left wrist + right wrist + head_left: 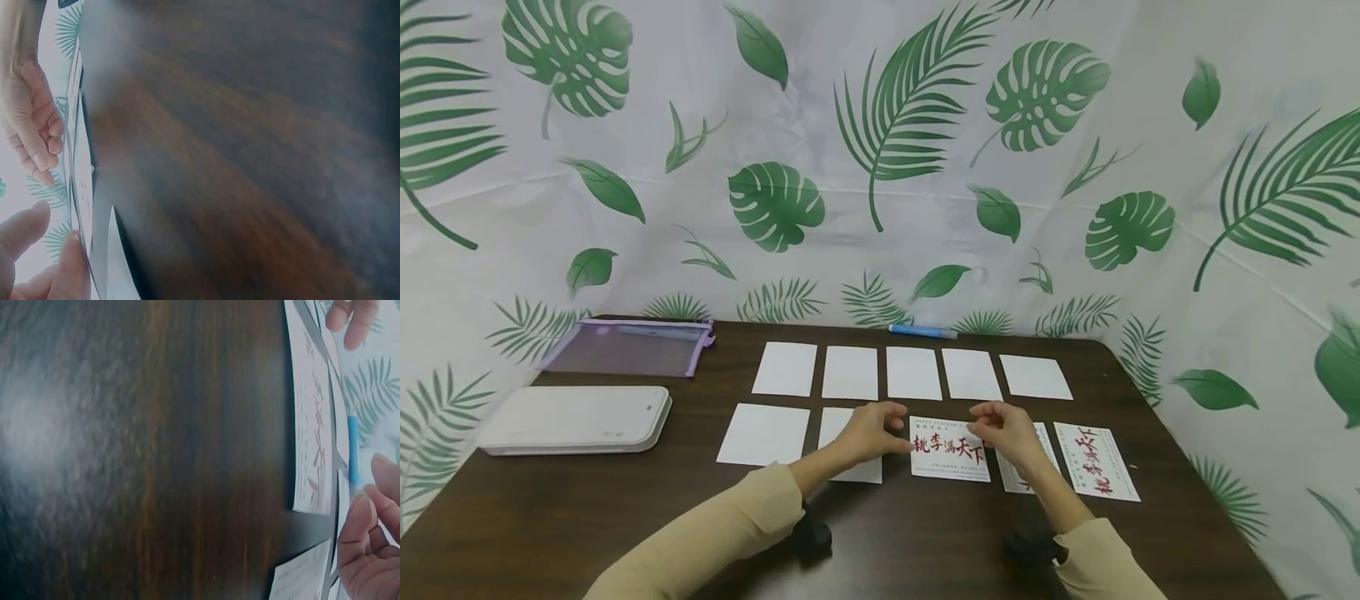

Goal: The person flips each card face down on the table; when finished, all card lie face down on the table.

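A white card with red Chinese characters lies on the dark wooden table in front of me, between my two hands. My left hand is at its left side, thumb tip right by the edge, with the fingers loosely bent and apart from the thumb. Over the card's upper right corner hovers my right hand, its fingers lightly curled and nothing showing between them. Beneath that hand is a second printed card, partly covered. Another printed card lies turned sideways farther right. My left forearm overlaps a blank card.
Behind is a row of several blank white cards, and one more blank card lies front left. A blue marker rests at the back edge. To the left are a white case and a purple mesh pouch. A leaf-patterned cloth hangs behind.
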Demonstrator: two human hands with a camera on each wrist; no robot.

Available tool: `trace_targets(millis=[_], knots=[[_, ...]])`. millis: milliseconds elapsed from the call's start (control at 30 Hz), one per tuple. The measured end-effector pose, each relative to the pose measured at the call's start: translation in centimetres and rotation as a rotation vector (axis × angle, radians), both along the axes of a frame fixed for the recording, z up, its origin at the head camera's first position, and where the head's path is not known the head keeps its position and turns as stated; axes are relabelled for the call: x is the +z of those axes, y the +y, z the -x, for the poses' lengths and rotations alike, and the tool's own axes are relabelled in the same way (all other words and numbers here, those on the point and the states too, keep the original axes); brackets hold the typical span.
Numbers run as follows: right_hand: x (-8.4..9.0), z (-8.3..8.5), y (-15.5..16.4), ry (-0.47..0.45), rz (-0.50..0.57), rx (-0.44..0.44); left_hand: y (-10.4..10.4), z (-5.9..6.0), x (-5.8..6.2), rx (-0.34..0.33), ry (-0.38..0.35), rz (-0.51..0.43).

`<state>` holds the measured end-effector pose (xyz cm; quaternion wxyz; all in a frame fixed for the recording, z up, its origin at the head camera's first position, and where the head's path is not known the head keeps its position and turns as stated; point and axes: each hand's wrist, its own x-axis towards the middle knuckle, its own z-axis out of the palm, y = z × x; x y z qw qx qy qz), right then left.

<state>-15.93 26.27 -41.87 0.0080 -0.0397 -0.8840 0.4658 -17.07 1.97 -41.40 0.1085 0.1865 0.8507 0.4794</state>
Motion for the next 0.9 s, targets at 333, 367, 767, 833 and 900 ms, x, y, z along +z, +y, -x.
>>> trace_targets(millis=[333,367,767,833,900], knots=[[-0.5,0.1,0.7,-0.028,-0.067,-0.022,1.0,0.2,-0.5,-0.001,0.03,0.072],[-0.6,0.2,0.7,-0.03,-0.069,-0.021,1.0,0.2,-0.5,-0.001,0.032,0.082],[-1.2,0.4,0.6,-0.021,-0.136,-0.041,1.9,0.7,-0.7,-0.003,0.095,0.146],[-1.2,0.5,0.5,-0.015,-0.152,-0.04,2.0,0.7,-0.7,-0.005,0.1,0.159],[-1.2,0.5,0.5,-0.008,-0.167,-0.035,2.1,0.8,-0.8,-0.01,0.099,0.171]])
